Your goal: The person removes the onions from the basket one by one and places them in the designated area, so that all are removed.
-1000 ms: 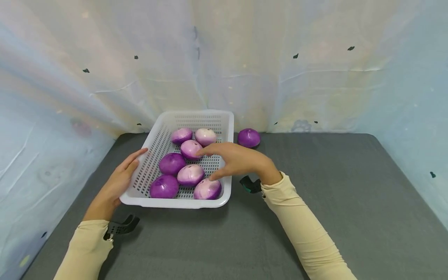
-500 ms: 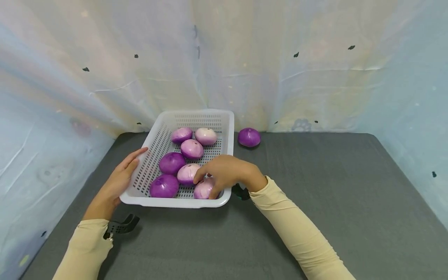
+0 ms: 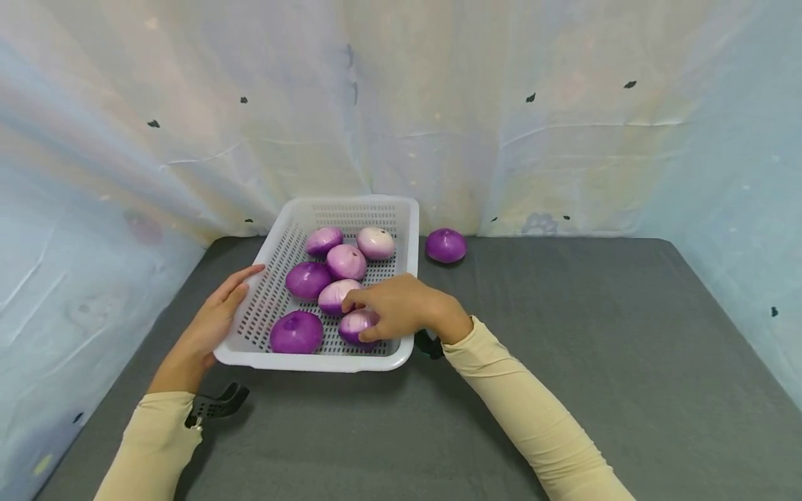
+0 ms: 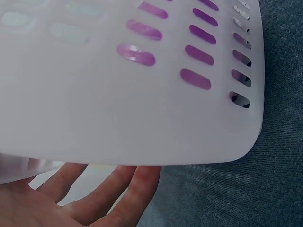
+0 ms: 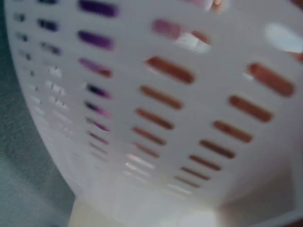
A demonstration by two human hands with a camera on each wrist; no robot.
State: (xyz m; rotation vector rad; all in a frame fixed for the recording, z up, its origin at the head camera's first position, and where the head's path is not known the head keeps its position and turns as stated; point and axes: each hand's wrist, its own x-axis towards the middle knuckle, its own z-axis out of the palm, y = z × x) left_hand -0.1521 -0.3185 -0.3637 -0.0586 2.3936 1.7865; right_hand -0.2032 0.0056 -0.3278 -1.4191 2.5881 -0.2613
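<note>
A white slotted plastic basket (image 3: 269, 360) holds several peeled purple onions. At its left rim my left hand (image 3: 209, 323) grips the edge; in the left wrist view its fingers (image 4: 142, 189) pass behind the rim. My right hand (image 3: 401, 306) reaches over the right wall and holds the front right onion (image 3: 357, 325) between thumb and fingers. That onion lies close to a pale onion (image 3: 335, 295) behind it. A darker onion (image 3: 296, 332) sits in the front left corner. In the right wrist view the basket's slotted wall (image 5: 118, 137) hides most of the right hand.
Another purple onion (image 3: 445, 246) lies on the grey table (image 3: 564, 334), right of the basket's far corner. A patterned curtain (image 3: 438, 125) hangs behind the table and along both sides. Each wrist wears a dark strap (image 3: 219, 403).
My right hand came down toward the front right onion, took hold of it and shifted it left and back. Neighbouring onions moved slightly within the basket. The left hand stayed at the rim.
</note>
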